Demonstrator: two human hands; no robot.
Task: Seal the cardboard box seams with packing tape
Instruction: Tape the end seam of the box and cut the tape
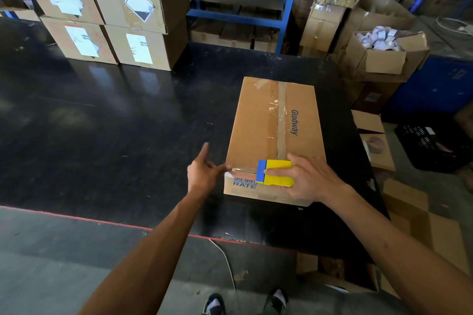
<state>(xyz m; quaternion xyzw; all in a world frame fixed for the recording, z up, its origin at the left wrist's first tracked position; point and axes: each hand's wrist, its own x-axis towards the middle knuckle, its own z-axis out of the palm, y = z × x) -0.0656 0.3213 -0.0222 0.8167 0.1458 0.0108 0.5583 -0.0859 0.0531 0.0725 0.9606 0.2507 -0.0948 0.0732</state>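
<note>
A long brown cardboard box (258,123) printed "Glodway" lies on the black table (115,115), clear tape running down its centre seam. My right hand (311,176) holds a yellow and blue tape dispenser (275,172) against the box's near top edge. Clear tape stretches left from the dispenser along that edge. My left hand (204,171) is at the box's near left corner, thumb tip pressing the tape end there, the other fingers spread apart.
Stacked labelled cartons (102,13) stand at the table's far left. Blue shelving (243,2) is behind. An open carton of tape rolls (381,48) sits at the right. A brown tape roll (375,144) lies on cardboard beside the table. A black crate (430,146) is farther right.
</note>
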